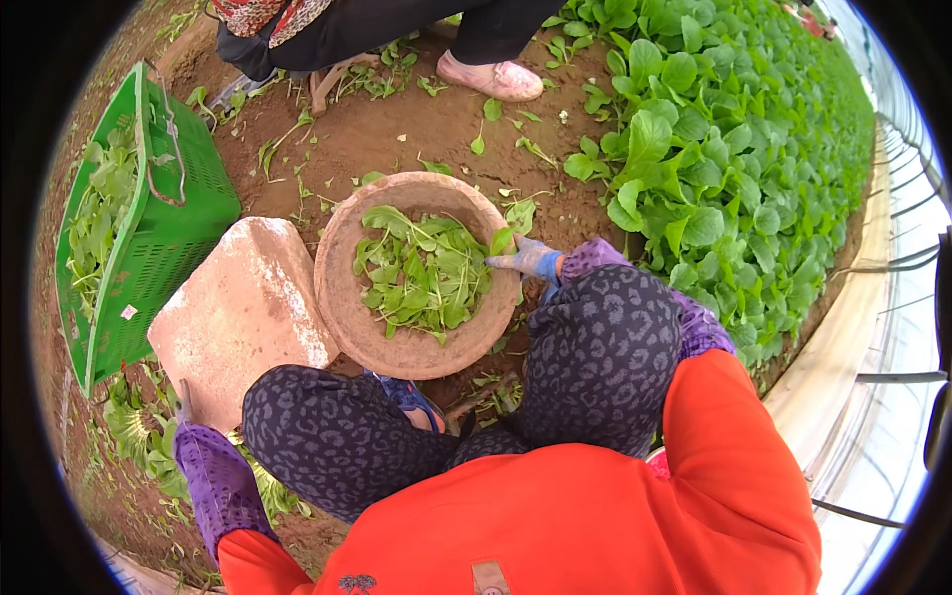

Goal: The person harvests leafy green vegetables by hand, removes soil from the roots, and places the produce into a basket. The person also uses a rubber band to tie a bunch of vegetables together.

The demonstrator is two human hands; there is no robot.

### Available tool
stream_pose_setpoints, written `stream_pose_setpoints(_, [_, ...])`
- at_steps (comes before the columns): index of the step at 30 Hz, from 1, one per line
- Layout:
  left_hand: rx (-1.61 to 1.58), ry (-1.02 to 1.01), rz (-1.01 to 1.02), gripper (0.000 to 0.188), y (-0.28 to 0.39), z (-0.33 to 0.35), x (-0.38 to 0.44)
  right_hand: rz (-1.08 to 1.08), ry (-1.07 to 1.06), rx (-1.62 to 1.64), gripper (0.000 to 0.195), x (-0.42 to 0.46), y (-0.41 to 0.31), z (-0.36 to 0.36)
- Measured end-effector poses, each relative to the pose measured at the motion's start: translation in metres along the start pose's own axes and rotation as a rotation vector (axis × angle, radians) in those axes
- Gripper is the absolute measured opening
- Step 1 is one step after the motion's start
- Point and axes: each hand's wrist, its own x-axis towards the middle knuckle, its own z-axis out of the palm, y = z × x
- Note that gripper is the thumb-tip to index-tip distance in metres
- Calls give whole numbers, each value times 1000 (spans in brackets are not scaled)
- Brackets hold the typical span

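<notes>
A round clay-coloured basin (416, 357) sits before my knees, with loose picked green leaves (428, 271) in it. My right hand (529, 258), in a soiled glove with a blue cuff, grips the basin's right rim. Its thumb lies over the rim, and a leaf (501, 239) shows beside it. To the basin's left is a pinkish, dirt-marked block or stool (238, 312) with a squarish top. My left hand (184, 403) is at its lower left edge; only a gloved digit shows, and the rest is hidden by the purple sleeve and the block.
A green perforated plastic crate (175, 201) with leafy greens (100, 216) stands tilted at left. Another person's leg and pink shoe (491, 76) are across from me. Dense leafy plants (714, 163) grow at right beside the plastic sheeting (892, 312). Pulled greens (145, 431) lie at lower left.
</notes>
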Motion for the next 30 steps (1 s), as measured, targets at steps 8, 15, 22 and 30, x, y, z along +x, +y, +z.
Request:
stream_pose_setpoints(8, [-364,-261,225,97,-2,17,-48,5,57,210,66,20,71,-45])
stream_pose_setpoints(15, [48,-32,131,91,53,3,-111,-415,580,36,23,15,54,-113])
stream_pose_setpoints(22, [-533,-284,843,61,236,-109,-173,-36,960,-1161,27,59,176,-188])
stream_pose_setpoints(30, [-590,-388,1559,59,363,-148,-420,24,792,-1469,21,35,153,-174])
